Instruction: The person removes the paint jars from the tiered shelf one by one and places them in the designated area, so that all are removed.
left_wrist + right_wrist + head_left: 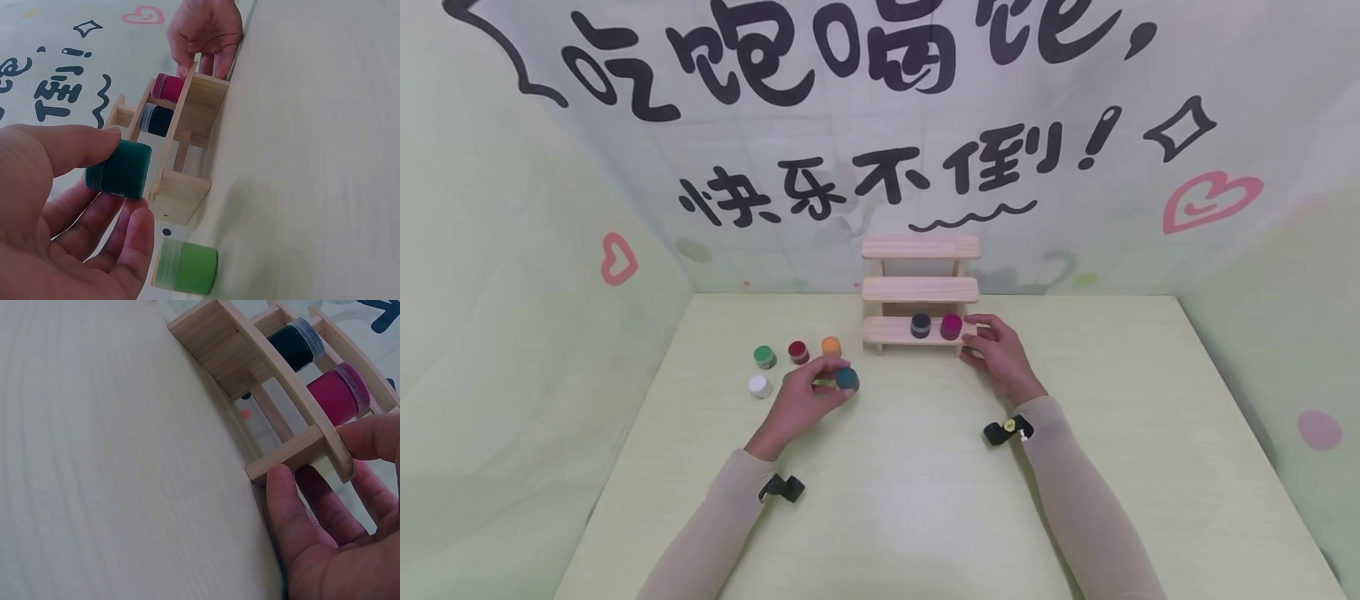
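Note:
Between thumb and fingers my left hand (805, 398) pinches a small dark teal paint jar (122, 167), held over the table left of a three-step wooden rack (920, 290). My right hand (1000, 354) grips the right end of the rack's lowest step, its thumb against the end leg (294, 450) in the right wrist view. On that step stand a black-looking jar (921, 325) and, nearer the right hand, a magenta jar (951, 326). A light green jar (187, 265), mostly covered by the left hand in the head view, stands close below that hand.
Left of the rack on the table (910, 500) stand a green jar (764, 357), a dark red jar (798, 352), an orange jar (831, 346) and a white jar (760, 386). Behind the rack hangs a cloth backdrop (820, 142) with black lettering.

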Motion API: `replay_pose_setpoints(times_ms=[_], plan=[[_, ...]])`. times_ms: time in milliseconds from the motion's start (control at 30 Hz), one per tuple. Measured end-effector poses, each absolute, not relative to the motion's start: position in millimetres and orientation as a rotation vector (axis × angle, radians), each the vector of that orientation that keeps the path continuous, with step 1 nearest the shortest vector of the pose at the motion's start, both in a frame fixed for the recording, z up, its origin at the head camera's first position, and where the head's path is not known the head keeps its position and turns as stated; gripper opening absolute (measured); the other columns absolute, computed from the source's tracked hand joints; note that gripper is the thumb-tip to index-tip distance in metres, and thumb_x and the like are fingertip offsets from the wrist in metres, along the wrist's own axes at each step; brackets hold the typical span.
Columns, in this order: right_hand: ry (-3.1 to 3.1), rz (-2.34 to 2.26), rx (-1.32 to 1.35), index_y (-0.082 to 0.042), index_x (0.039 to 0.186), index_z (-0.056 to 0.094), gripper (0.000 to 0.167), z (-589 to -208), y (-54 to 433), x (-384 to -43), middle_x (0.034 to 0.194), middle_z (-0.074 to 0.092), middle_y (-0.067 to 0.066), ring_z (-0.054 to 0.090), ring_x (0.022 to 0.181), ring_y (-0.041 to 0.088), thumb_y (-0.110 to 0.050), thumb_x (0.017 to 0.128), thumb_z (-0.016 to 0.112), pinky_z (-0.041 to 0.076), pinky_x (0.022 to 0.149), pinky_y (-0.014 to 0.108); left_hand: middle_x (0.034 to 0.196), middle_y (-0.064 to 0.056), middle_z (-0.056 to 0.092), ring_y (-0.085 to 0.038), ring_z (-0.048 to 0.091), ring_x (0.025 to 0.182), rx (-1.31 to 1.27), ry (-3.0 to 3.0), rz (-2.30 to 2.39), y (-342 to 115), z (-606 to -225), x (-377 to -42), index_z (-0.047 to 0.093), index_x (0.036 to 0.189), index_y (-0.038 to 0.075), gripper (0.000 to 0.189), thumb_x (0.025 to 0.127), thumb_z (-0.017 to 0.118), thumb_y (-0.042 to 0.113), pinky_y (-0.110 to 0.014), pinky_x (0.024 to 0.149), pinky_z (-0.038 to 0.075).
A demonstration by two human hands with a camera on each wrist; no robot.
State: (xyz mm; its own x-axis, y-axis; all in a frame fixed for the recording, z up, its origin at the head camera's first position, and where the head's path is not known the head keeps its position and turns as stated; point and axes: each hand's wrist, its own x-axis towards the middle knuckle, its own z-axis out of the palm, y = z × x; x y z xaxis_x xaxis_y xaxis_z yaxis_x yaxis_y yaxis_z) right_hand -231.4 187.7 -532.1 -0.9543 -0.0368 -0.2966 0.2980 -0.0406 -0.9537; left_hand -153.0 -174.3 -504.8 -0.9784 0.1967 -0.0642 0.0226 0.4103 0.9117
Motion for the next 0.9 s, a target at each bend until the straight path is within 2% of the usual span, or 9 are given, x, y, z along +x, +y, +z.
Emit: replay_pose_setpoints(times_ms=[200, 467, 567, 900], plan=[[1.996, -2.102, 0.271, -0.010, 0.142, 0.056, 0.041, -534, 188, -233, 0.116, 0.061, 0.007, 0.070, 0.097, 0.013, -0.007, 0.102, 0.066, 0.064, 0.093, 0.032, 0.123, -0.005, 0.073, -0.022, 0.067, 0.112, 0.187, 2.497, 1.606, -186, -509, -141, 0.070, 0.133, 0.012, 0.044, 0.091, 0.083, 0.012, -0.027, 0.094, 0.062], [1.990, -2.124, 0.278, -0.012, 0.137, 0.058, 0.037, -535, 187, -233, 0.115, 0.062, 0.007, 0.070, 0.096, 0.013, -0.006, 0.101, 0.066, 0.064, 0.093, 0.032, 0.129, -0.003, 0.070, -0.022, 0.067, 0.117, 0.117, 2.482, 1.574, -196, -517, -131, 0.069, 0.134, 0.019, 0.045, 0.091, 0.083, 0.014, -0.030, 0.097, 0.062], [1.999, -2.113, 0.279, -0.013, 0.139, 0.058, 0.038, -536, 187, -233, 0.116, 0.062, 0.007, 0.070, 0.097, 0.014, -0.006, 0.102, 0.066, 0.064, 0.093, 0.032, 0.130, -0.003, 0.070, -0.023, 0.066, 0.120, 0.112, 2.492, 1.559, -199, -520, -129, 0.069, 0.135, 0.018, 0.046, 0.091, 0.083, 0.012, -0.030, 0.098, 0.061], [2.009, -2.086, 0.299, -0.014, 0.140, 0.058, 0.038, -536, 187, -233, 0.118, 0.062, 0.006, 0.070, 0.099, 0.014, -0.008, 0.103, 0.066, 0.064, 0.094, 0.032, 0.130, -0.005, 0.071, -0.023, 0.070, 0.115, 0.044, 2.504, 1.489, -207, -531, -121, 0.068, 0.136, 0.019, 0.048, 0.091, 0.082, 0.011, -0.032, 0.098, 0.062]])
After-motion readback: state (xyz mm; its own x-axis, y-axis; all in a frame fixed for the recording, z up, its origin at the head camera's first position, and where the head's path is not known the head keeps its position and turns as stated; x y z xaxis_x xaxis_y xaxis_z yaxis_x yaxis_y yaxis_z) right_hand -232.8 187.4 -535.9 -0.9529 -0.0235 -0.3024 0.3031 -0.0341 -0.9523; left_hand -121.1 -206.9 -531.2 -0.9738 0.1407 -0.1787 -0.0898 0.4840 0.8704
